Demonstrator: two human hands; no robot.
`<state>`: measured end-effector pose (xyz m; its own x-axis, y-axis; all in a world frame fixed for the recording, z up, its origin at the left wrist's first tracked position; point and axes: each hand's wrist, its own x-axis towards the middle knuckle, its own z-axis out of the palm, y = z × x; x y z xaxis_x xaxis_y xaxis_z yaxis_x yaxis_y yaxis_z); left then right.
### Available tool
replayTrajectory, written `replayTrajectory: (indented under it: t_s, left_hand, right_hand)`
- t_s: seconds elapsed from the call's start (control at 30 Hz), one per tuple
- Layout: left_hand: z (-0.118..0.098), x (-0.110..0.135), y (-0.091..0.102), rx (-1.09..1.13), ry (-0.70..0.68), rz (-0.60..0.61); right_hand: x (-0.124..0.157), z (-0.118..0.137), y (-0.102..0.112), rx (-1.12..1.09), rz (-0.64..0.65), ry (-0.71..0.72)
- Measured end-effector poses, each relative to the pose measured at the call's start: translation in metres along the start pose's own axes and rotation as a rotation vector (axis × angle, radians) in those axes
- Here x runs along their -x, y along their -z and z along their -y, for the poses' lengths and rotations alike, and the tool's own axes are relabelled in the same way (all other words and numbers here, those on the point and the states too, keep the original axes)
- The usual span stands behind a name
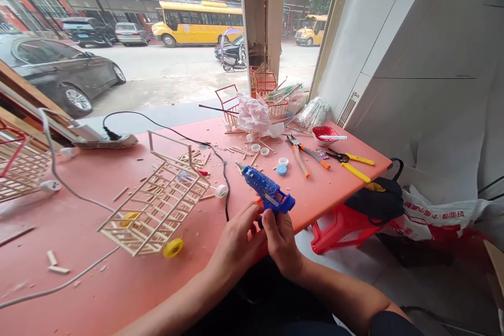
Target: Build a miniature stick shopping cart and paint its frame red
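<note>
A blue hot glue gun point(264, 188) is raised over the table's front edge, its nozzle pointing to the far left. My right hand point(282, 245) is closed around its handle from the right. From the other side, my left hand point(239, 239) also has its fingers wrapped at the handle, partly hiding it. Left of the hands stands a small cart point(155, 207) made of thin wooden sticks, with bottle caps as wheels. One yellow cap wheel point(173, 248) faces me. Neither hand touches the cart.
Pliers point(301, 155), yellow-handled wire strippers point(350, 161), a red dish point(325, 134) and loose caps lie at the right. A black cord point(225, 168) crosses the pink table point(90, 189). Stick pieces are scattered around. Another stick cart point(23, 163) stands far left; a red stool point(334, 231) is below.
</note>
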<state>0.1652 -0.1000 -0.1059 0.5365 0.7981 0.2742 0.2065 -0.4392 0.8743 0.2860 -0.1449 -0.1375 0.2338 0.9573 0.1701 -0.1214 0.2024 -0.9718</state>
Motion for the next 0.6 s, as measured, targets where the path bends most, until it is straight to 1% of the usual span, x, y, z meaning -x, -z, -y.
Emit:
replayTrajectory:
  t_s: [0.13,0.23,0.33,0.37,0.4,0.47,0.5,0.57,0.6]
  left_hand:
    - [0.005,0.005,-0.004,-0.030,-0.011,-0.031]
    - [0.003,0.008,-0.001,-0.013,-0.019,-0.045]
    - [0.001,0.009,0.003,-0.017,-0.018,-0.072]
    - [0.001,0.009,0.004,-0.021,-0.017,-0.077]
    - [0.000,0.009,0.005,-0.022,-0.017,-0.078]
    - [0.001,0.009,0.005,-0.021,-0.028,-0.072]
    - [0.001,0.009,0.005,-0.022,-0.036,-0.067]
    - [0.002,0.008,0.004,-0.026,-0.047,-0.068]
    - [0.002,0.008,0.003,-0.027,-0.049,-0.069]
  right_hand:
    - [0.003,0.003,0.006,0.105,0.033,0.024]
    - [0.001,0.011,0.016,0.215,0.128,0.129]
    - [-0.005,0.020,0.040,0.359,0.232,0.291]
    - [-0.010,0.024,0.051,0.402,0.242,0.332]
    - [-0.015,0.029,0.064,0.451,0.244,0.343]
    - [-0.034,0.044,0.089,0.560,0.210,0.403]
    - [-0.048,0.052,0.101,0.632,0.188,0.439]
    - [-0.084,0.071,0.121,0.807,0.128,0.517]
    - [-0.106,0.079,0.128,0.901,0.119,0.526]
